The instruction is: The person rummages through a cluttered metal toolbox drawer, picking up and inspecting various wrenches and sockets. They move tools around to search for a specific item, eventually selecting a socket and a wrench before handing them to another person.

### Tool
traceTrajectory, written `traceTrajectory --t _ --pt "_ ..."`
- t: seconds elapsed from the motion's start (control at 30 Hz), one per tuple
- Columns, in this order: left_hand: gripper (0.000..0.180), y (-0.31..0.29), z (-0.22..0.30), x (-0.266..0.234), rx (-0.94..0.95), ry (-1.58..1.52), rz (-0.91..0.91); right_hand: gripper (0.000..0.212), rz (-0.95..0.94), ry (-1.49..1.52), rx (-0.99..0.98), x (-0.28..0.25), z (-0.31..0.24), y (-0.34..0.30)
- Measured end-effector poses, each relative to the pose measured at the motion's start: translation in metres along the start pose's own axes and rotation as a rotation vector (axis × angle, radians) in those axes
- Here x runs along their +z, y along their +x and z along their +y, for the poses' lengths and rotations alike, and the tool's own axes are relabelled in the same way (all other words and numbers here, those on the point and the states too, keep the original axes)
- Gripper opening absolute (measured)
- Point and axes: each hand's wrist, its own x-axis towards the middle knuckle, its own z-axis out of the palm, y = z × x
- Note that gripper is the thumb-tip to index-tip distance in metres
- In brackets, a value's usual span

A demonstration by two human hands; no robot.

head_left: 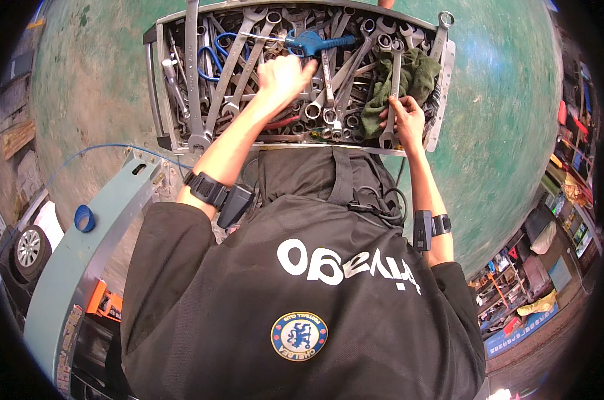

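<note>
In a metal tray on the far side of the body, many wrenches are heaped, and both hands are held over them. By the right hand, a wrench is pinched near its lower, open-jawed end, with the thumb laid along one side and the fingers bent in close behind. The shank is pointed away from the body, and the ring end is set over a green cloth, which is bunched at the right of the tray.

The left hand is lowered over the middle of the heap, its back turned up. The thumb is held out to the right, just short of a blue air gun, while the other fingers are curled downward. Their tips are hidden, so it cannot be told whether anything is gripped by them.

To the left of that hand, blue-handled scissors are lodged among the tools, and a ratchet is laid near the left wall. A red handle is partly buried below the left wrist. On each forearm, a black band is worn.
</note>
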Motion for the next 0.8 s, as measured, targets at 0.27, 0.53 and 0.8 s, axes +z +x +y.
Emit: traceTrajectory --t 0.27,0.53,0.8 --pt "0.054 0.020 0.031 0.024 -0.058 -0.332 -0.289 0.025 0.026 0.015 -0.016 0.001 -0.001 -0.001" --pt "0.026 0.004 0.006 0.024 -0.181 -0.956 -0.373 0.024 0.020 0.087 -0.028 0.002 -0.001 0.000" --pt "0.024 -0.040 -0.069 -0.009 -0.059 -0.679 -0.142 0.024 0.026 0.106 -0.048 0.003 0.005 0.001"
